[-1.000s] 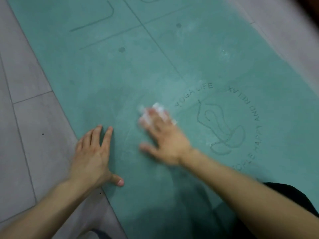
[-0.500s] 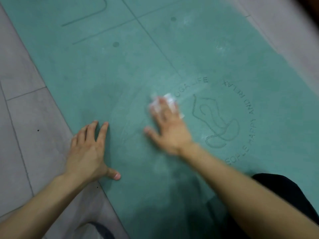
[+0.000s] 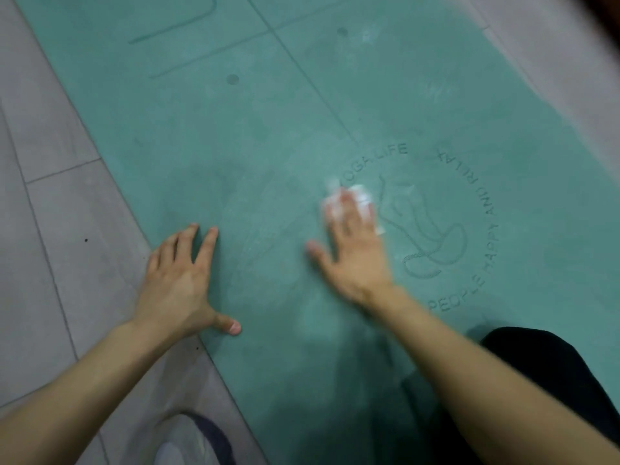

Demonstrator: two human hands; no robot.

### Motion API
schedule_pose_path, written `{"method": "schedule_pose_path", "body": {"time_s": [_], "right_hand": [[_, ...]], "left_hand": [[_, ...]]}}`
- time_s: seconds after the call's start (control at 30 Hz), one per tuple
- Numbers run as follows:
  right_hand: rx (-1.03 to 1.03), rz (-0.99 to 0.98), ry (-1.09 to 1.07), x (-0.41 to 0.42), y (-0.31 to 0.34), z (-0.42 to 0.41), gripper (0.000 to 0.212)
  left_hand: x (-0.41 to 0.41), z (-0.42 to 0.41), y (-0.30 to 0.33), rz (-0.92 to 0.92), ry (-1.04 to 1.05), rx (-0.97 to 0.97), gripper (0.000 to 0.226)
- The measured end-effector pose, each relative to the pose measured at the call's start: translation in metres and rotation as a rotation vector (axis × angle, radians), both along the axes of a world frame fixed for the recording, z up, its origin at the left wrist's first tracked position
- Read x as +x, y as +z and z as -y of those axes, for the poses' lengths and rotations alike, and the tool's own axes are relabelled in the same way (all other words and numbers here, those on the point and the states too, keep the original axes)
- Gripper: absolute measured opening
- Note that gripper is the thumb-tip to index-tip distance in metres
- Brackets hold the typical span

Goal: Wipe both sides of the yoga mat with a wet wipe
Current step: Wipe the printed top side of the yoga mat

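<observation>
Teal rubber yoga mat (image 3: 302, 129) lies flat on the grey tiled floor (image 3: 50, 213), printed side up, long axis running from near-right to far-left. Your right hand (image 3: 352, 250) presses the crumpled white wet wipe (image 3: 360, 196) under straight fingers at the round logo's (image 3: 436, 229) edge; left hand (image 3: 177, 283) is spread flat on the mat's left edge. Step looks like first-side wiping. Next: cover the far mat, then flip.

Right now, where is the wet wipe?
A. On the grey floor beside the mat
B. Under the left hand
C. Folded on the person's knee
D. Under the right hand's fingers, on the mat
D: the white wipe shows under the right hand, whose fingers press it on the mat.
</observation>
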State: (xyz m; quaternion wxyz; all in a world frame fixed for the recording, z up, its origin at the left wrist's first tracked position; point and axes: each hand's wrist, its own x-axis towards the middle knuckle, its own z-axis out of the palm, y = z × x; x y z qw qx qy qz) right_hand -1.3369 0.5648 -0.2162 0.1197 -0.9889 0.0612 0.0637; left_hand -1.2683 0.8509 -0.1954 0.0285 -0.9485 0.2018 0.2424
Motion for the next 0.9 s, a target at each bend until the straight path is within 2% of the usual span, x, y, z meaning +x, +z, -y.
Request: {"method": "schedule_pose_path", "body": {"time_s": [0.1,0.17,0.23,0.3,0.37,0.4,0.43,0.47,0.57,0.63,0.7,0.77,0.83,0.9], "right_hand": [[0.08,-0.037,0.684,-0.037,-0.002,-0.083,0.078],[0.04,-0.02,0.898,-0.027,-0.004,-0.065,0.075],[-0.042,-0.001,0.766,0.012,-0.008,-0.022,0.072],[-0.114,0.002,0.393,0.059,-0.009,0.024,0.073],[-0.089,-0.019,0.029,0.09,-0.007,0.034,0.08],[-0.066,-0.017,-0.056,0.091,-0.008,0.016,0.083],[-0.059,0.012,-0.008,0.083,-0.013,-0.011,0.084],[-0.051,0.032,0.173,0.066,-0.014,-0.042,0.084],[0.032,-0.011,0.987,-0.004,-0.008,-0.11,0.08],[0.065,-0.028,1.256,-0.004,-0.009,-0.11,0.075],[-0.015,0.019,1.208,0.04,-0.015,-0.101,0.071],[-0.086,0.066,0.912,0.101,-0.017,-0.101,0.072],[-0.061,0.049,0.586,0.141,-0.013,-0.109,0.076],[-0.033,0.028,0.5,0.132,-0.016,-0.125,0.082]], "left_hand": [[0.0,-0.005,-0.002,0.023,-0.037,-0.039,0.175],[0.0,-0.012,-0.001,0.04,-0.098,-0.073,0.171],[0.004,-0.025,0.001,0.044,-0.137,-0.122,0.166],[0.013,-0.042,0.004,0.081,-0.114,-0.177,0.152],[0.023,-0.058,0.004,0.166,-0.033,-0.235,0.12],[0.029,-0.065,0.003,0.205,0.016,-0.265,0.102],[0.033,-0.07,0.001,0.225,0.058,-0.283,0.087],[0.038,-0.074,-0.001,0.228,0.087,-0.289,0.076],[0.043,-0.081,-0.008,0.213,0.093,-0.304,0.058],[0.044,-0.083,-0.01,0.212,0.089,-0.331,0.051],[0.044,-0.085,-0.009,0.201,0.099,-0.353,0.05],[0.045,-0.089,-0.008,0.197,0.101,-0.37,0.051],[0.048,-0.093,-0.007,0.208,0.11,-0.395,0.052],[0.054,-0.098,-0.005,0.227,0.151,-0.394,0.053]]}}
